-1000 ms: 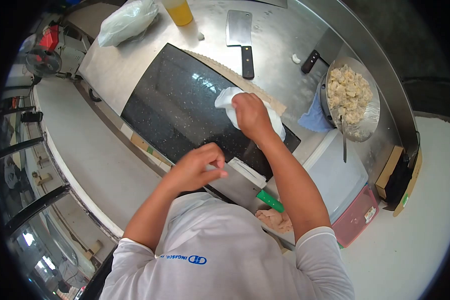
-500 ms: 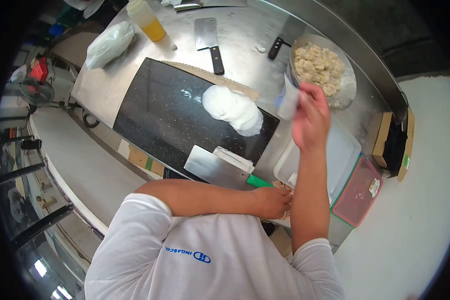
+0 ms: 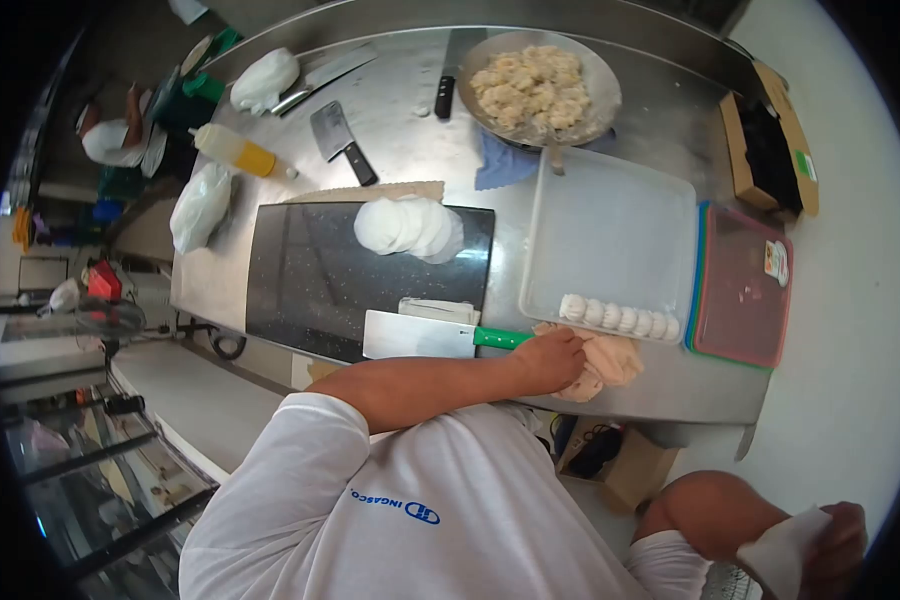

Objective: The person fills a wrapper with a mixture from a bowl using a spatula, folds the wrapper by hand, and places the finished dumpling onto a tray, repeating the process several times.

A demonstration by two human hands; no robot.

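Observation:
My left hand [image 3: 552, 362] lies with curled fingers on a peach-coloured cloth [image 3: 612, 362], beside the green handle of a large cleaver [image 3: 420, 334]. At the lower right, my right hand [image 3: 838, 552] is closed on a thin white sheet [image 3: 785, 548], away from the table. Overlapping white round wrappers [image 3: 410, 227] rest on the black board [image 3: 310, 270]. A row of several white dumplings [image 3: 620, 318] sits at the near edge of the white tray [image 3: 610, 220]. Behind it is a metal bowl [image 3: 605, 95] of pale chunky filling [image 3: 532, 88].
A small cleaver [image 3: 338, 135], a bottle of yellow liquid [image 3: 235, 150] and plastic bags [image 3: 202, 208] occupy the left side. Stacked coloured lids [image 3: 740, 290] and an open cardboard box [image 3: 740, 160] stand at right. Another person [image 3: 120, 140] is at the far left.
My right hand has swung from beside the bowl to the lower right with the white sheet. The view has shifted, exposing the tray and dumplings. My left hand still lies on the cloth.

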